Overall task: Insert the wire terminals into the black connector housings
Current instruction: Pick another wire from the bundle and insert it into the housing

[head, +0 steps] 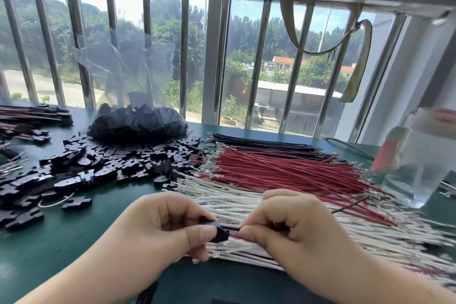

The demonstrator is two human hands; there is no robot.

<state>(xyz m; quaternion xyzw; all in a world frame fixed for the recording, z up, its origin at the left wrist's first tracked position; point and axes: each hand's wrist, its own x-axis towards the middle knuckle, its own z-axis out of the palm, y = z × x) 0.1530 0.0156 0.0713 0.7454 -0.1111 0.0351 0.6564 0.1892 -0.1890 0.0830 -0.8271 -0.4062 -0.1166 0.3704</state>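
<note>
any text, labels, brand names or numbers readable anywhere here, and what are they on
None can be read.
Clear bottle: its red label band is too blurred to show any print.
Plastic bag of black housings: no print visible.
Black connector housing held by the left hand: no marking visible.
Wires and green table: no writing.
</note>
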